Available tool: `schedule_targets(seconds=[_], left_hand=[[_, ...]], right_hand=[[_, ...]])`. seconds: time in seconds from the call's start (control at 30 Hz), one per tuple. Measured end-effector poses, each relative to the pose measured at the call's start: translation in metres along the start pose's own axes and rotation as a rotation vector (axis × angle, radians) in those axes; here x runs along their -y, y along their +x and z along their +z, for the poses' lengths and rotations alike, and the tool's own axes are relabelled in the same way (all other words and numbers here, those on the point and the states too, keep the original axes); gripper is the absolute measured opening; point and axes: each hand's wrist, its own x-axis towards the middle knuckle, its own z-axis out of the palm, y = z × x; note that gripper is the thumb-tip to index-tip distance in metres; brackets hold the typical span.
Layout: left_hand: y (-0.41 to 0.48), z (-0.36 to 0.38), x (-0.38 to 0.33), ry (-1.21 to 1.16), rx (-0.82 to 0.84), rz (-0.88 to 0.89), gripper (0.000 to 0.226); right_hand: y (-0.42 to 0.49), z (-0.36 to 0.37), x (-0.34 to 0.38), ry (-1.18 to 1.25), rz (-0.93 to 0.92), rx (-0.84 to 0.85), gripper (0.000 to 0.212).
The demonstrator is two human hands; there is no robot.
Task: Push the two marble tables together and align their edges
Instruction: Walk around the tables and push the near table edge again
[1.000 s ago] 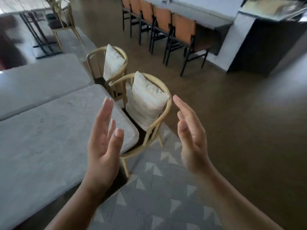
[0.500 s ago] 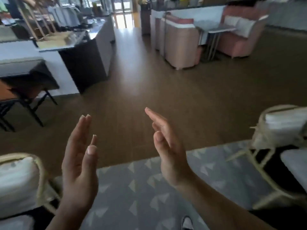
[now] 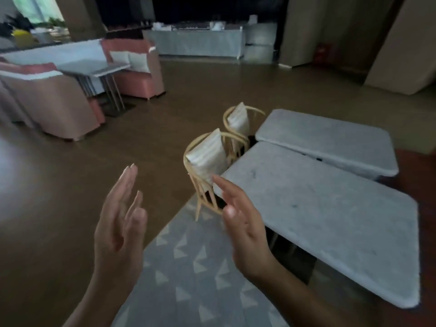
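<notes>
Head view shows both hands raised, palms facing one another, touching nothing — the left hand (image 3: 119, 223) with fingers straight and spread loosely, the right hand (image 3: 243, 223) likewise unclenched with its fingertips (image 3: 218, 179) pointing toward the near marble table (image 3: 330, 223).

That near table is the landmark. Its long axis runs away to the upper left and back to the lower right, and it lies to the right of both hands; the right hand is much the nearer, overlapping the table's far-left corner in the picture, though not visibly touching it. The left hand sits well to the left, over the brown floor (image 3: 70, 185).

Beyond the near table lies the far marble table (image 3: 330, 142). A dark gap parts them, narrow at the chair end and widening rightward, so their edges are not yet parallel. A rattan chair (image 3: 207, 166) with a white cushion stands at the near table's left corner.

Closing the gap likely means pushing the near table away and swinging its right end.
</notes>
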Motion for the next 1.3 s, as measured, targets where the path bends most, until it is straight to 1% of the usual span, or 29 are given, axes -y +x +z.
schedule_targets(seconds=[0.1, 0.2, 0.3, 0.43, 0.53, 0.57, 0.67, 0.77, 0.9, 1.03, 1.2, 1.3], left_hand=[[0.018, 0.068, 0.017, -0.119, 0.07, -0.025, 0.056], [0.024, 0.131, 0.025, -0.183, 0.182, -0.075, 0.048], [0.026, 0.178, 0.023, -0.261, 0.28, -0.084, 0.052], [0.022, 0.222, 0.016, -0.326, 0.467, -0.11, 0.054], [0.009, 0.251, 0.016, -0.379, 0.579, -0.095, 0.067], [0.003, 0.263, 0.014, -0.394, 0.615, -0.098, 0.068], [-0.019, 0.299, 0.003, -0.448, 0.706, -0.106, 0.059], [-0.043, 0.328, -0.009, -0.484, 0.787, -0.098, 0.058], [-0.062, 0.369, -0.006, -0.478, 0.875, -0.07, 0.065], [-0.077, 0.425, 0.009, -0.407, 0.919, -0.068, 0.08], [-0.108, 0.502, 0.041, -0.366, 0.87, -0.126, 0.086], [-0.121, 0.535, 0.072, -0.321, 0.832, -0.132, 0.084]], right_hand=[[0.01, -0.064, -0.017, -0.065, 0.003, -0.097, 0.073], [0.012, -0.116, -0.025, -0.113, 0.016, -0.179, 0.078], [0.008, -0.154, -0.026, -0.164, -0.023, -0.279, 0.077], [-0.012, -0.186, -0.013, -0.23, -0.032, -0.414, 0.085], [-0.044, -0.204, -0.002, -0.279, -0.03, -0.546, 0.087], [-0.056, -0.211, 0.0, -0.304, -0.023, -0.583, 0.087], [-0.088, -0.231, 0.01, -0.368, -0.016, -0.68, 0.089], [-0.113, -0.252, 0.018, -0.393, -0.013, -0.754, 0.089], [-0.133, -0.293, 0.016, -0.426, -0.028, -0.801, 0.091], [-0.136, -0.352, -0.005, -0.476, 0.024, -0.792, 0.093], [-0.133, -0.433, -0.061, -0.43, 0.06, -0.706, 0.088], [-0.135, -0.47, -0.102, -0.447, 0.085, -0.7, 0.084]])
